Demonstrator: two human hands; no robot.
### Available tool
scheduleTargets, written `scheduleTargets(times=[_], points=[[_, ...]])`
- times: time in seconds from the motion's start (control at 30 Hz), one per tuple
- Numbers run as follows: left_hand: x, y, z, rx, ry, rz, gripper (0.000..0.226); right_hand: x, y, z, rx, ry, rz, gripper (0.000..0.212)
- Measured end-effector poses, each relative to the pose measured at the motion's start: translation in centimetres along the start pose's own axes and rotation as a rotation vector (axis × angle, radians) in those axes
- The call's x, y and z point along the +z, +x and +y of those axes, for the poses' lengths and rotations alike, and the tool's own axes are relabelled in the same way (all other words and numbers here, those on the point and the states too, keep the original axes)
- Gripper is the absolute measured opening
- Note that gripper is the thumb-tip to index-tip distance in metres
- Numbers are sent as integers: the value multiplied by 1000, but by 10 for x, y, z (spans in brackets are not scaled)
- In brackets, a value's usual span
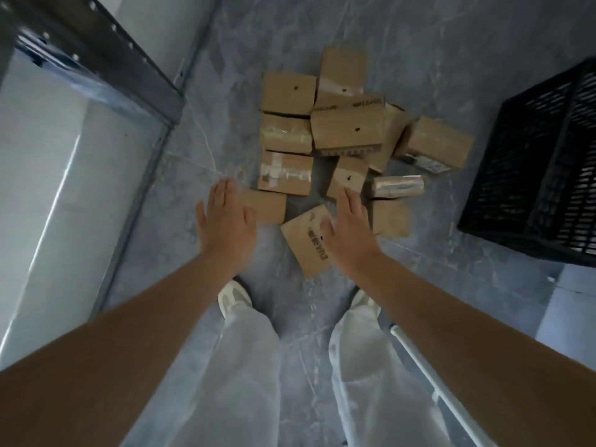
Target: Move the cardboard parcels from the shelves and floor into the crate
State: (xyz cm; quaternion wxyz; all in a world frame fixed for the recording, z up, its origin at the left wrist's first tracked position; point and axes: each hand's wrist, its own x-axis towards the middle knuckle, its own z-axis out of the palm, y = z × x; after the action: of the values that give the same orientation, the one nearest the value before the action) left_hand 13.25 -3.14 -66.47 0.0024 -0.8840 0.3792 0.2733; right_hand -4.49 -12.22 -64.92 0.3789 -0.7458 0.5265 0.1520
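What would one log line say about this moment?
left hand: open, holds nothing | right hand: open, holds nothing | parcels: piled on floor | crate: black, right of pile

Brown cardboard parcels (348,130), some taped, heaped loosely on the floor at frame centre; black slatted crate (535,175) at right edge.

Loose white trousers (245,366) cover both legs. A white left shoe (233,298) and a white right shoe (362,301) poke out below the cuffs, toes pointing forward. A white rod (419,359) runs slantwise just beside the right leg. A thin pale cord (208,146) lies loose near a white wall (154,24).
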Motion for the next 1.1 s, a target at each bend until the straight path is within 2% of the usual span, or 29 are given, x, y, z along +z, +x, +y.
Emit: scheduleTargets(times=[0.13, 0.3, 0.37, 0.43, 0.5, 0.57, 0.63, 0.73, 0.8, 0.9, 0.97, 1.1], points=[[76, 63, -43, -155, -171, -85, 67, 78, 68, 17, -2, 46, -78, 57], [146, 135, -69, -336, -480, -196, 70, 153, 154, 17, -61, -74, -264, 51], [166, 157, -74, -399, -597, -272, 73, 174, 177, 12, 13, 22, -245, 44], [177, 169, -73, -453, -636, -323, 64, 189, 192, 5, 97, 48, -268, 30], [179, 172, -70, -500, -684, -315, 57, 191, 194, -6, 84, -154, -311, 27], [172, 166, -68, -504, -729, -281, 54, 191, 187, -11, 66, -188, -342, 27], [148, 148, -68, -489, -750, -272, 52, 181, 168, -24, 137, -77, -287, 29], [96, 115, -81, -494, -783, -278, 49, 155, 122, -48, 228, 283, -250, 35], [49, 92, -93, -535, -803, -258, 46, 126, 98, -75, 147, 292, -269, 41], [-31, 57, -106, -638, -993, -171, 45, 69, 73, -132, 64, 236, -319, 29], [-93, 34, -106, -688, -1137, -65, 34, 24, 60, -174, -27, 184, -276, 17], [-222, -14, -89, -662, -1349, 132, 22, -79, 14, -262, -239, 153, -184, 25]])
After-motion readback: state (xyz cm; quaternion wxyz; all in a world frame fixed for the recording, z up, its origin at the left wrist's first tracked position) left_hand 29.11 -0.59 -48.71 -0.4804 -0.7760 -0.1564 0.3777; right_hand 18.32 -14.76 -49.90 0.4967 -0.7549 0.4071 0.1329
